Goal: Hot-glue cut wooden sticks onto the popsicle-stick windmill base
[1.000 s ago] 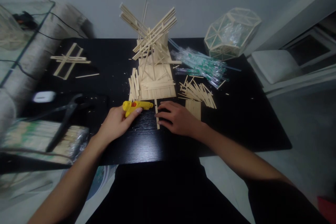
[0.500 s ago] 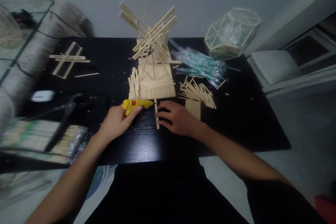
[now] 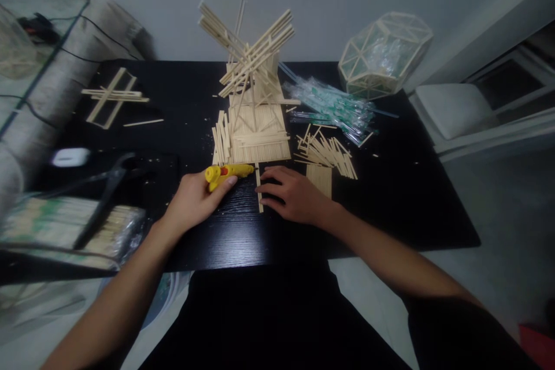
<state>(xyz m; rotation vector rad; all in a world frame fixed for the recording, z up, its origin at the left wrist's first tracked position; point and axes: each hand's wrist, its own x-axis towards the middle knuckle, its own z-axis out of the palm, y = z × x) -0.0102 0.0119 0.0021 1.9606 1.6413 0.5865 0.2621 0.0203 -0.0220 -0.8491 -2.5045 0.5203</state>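
Note:
My left hand (image 3: 193, 199) is wrapped round a yellow hot glue gun (image 3: 229, 173). Its nozzle points right, at the top end of a narrow strip of wooden sticks (image 3: 259, 193) lying on the black table. From the right, my right hand (image 3: 297, 193) rests over the table with fingers spread and slightly bent, the fingertips at the strip's right edge. Just beyond both hands stands a windmill model (image 3: 260, 121) of wooden sticks, with crossed blades on top. Loose sticks (image 3: 222, 137) lean at its left side.
Right of the model lie a pile of cut sticks (image 3: 332, 153), a flat stick panel (image 3: 319, 179) and plastic-wrapped packs (image 3: 333, 105). A polyhedron frame (image 3: 385, 55) stands behind them. At left are a stick cross (image 3: 113, 97), a white case (image 3: 70, 157) and dark pliers (image 3: 106, 191).
The glue gun has shifted very slightly right along with my left hand, its nozzle now closer to the strip. My right hand has stayed in place.

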